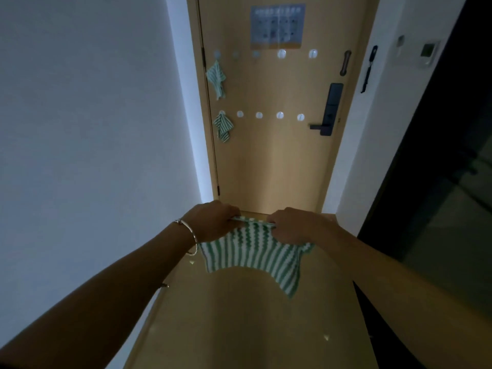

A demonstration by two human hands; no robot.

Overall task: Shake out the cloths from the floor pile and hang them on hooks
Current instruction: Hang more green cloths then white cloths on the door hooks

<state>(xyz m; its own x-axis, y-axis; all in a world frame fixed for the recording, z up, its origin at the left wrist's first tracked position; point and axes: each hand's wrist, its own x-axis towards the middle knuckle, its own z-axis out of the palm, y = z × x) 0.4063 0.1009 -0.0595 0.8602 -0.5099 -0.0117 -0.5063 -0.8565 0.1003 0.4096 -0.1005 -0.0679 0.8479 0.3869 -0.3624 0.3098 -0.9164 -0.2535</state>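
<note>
My two forearms reach in from the bottom corners of the frame, the left one wearing a thin bracelet [190, 235]. Just below centre, my left hand [213, 222] and right hand [292, 225] each pinch the top edge of a green-and-white striped cloth [253, 257]. The fingers curl over the edge and hold it stretched between them, and the rest hangs loose above the tan floor [239, 328]. Ahead, in the upper centre, stands a tan door [271, 161] with two rows of round hooks. One hung cloth [217, 77] is on the leftmost hook of the top row, and a second hung cloth [223, 127] is below it. The floor pile is out of view. I see two risks. A hard shake could tear the edge from one pinch and drop the cloth. Catching only a thin fold on the next free hook [240, 114] could let it slide off.
</note>
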